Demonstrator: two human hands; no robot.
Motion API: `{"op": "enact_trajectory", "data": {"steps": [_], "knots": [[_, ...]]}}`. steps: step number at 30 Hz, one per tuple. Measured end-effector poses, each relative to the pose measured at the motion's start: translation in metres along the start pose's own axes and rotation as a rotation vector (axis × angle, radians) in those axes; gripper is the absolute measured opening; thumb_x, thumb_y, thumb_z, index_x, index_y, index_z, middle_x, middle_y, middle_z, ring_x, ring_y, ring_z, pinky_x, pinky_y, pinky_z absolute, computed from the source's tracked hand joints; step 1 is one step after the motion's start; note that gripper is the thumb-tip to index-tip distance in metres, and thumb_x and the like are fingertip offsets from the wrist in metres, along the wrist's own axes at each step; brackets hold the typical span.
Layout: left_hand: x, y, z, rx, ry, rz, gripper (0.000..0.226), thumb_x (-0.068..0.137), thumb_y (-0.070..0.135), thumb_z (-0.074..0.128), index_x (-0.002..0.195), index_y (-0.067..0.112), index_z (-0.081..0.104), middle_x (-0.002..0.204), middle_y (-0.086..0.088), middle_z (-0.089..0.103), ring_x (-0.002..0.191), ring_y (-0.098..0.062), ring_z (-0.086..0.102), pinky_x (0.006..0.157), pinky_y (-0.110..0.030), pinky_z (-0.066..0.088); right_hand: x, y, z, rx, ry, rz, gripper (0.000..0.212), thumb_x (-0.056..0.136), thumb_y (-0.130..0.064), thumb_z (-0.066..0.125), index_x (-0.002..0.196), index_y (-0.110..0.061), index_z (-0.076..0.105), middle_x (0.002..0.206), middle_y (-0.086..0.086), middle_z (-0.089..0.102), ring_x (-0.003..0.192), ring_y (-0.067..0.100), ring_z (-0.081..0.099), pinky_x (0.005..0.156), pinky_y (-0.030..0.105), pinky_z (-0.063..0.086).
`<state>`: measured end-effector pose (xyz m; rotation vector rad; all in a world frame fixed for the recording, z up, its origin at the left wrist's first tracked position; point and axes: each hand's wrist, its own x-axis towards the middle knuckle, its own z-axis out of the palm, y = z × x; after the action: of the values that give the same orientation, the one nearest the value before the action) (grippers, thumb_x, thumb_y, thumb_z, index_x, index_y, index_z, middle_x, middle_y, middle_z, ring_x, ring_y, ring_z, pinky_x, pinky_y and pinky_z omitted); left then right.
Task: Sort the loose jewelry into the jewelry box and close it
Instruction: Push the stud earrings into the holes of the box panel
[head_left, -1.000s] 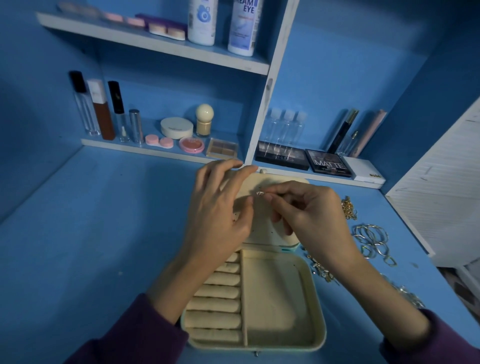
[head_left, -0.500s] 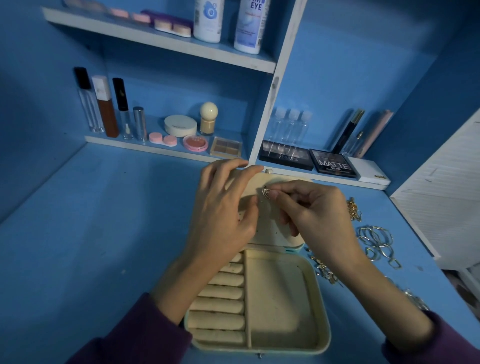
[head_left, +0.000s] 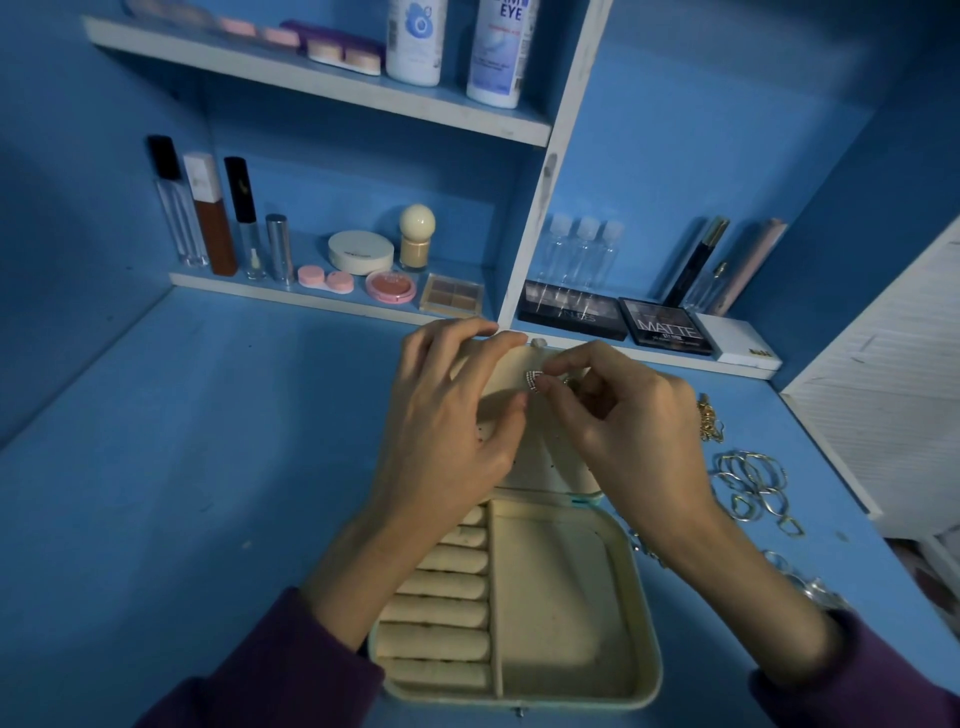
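A cream jewelry box (head_left: 626, 613) lies open on the blue desk, with ring rolls on its left side and a bare compartment on its right. Its lid (head_left: 524, 452) stands raised at the far side. My left hand (head_left: 447, 421) holds the lid's top edge, fingers curled over it and thumb on its inner face. My right hand (head_left: 623, 421) pinches a small sparkly earring (head_left: 533, 380) against the lid's inner panel. Loose jewelry lies to the right of the box: a gold chain (head_left: 709, 418), silver hoops (head_left: 753, 483) and more pieces (head_left: 802, 579).
Low shelves at the back of the desk carry cosmetics bottles (head_left: 208, 213), compacts (head_left: 361, 252) and eyeshadow palettes (head_left: 665, 325). An upper shelf holds two white bottles (head_left: 496, 47). A white slatted panel (head_left: 893, 374) stands at the right edge.
The view has shifted slightly downward in the scene. Both hands stay at the lid, and my right hand has turned the earring so its sparkly face shows at the lid panel.
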<state>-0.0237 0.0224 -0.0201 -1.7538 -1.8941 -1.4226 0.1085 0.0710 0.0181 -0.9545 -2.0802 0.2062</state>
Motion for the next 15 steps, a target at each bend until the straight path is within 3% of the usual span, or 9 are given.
{"op": "enact_trajectory", "data": {"steps": [4,15], "knots": [[0.0004,0.0,0.0,-0.009,0.02,0.002,0.036,0.084,0.031,0.055,0.115,0.016,0.064,0.115,-0.002,0.056,0.11,-0.021,0.046,0.097,-0.024,0.034,-0.0025,0.0011,-0.001,-0.016,-0.002,-0.027,0.007,0.076,-0.031,0.063,0.077,-0.025,0.068,0.049,-0.011,0.048,0.047,0.013,0.047,0.048,0.033,0.045],[0.0002,0.0005,0.0009,0.006,0.04,0.008,0.032,0.089,0.03,0.053,0.114,0.014,0.065,0.112,-0.003,0.057,0.108,-0.022,0.047,0.095,-0.022,0.033,-0.0062,0.002,-0.0015,-0.034,-0.039,-0.091,0.012,0.078,-0.027,0.061,0.084,-0.025,0.071,0.047,-0.024,0.033,0.048,0.004,0.038,0.048,0.029,0.043]]}}
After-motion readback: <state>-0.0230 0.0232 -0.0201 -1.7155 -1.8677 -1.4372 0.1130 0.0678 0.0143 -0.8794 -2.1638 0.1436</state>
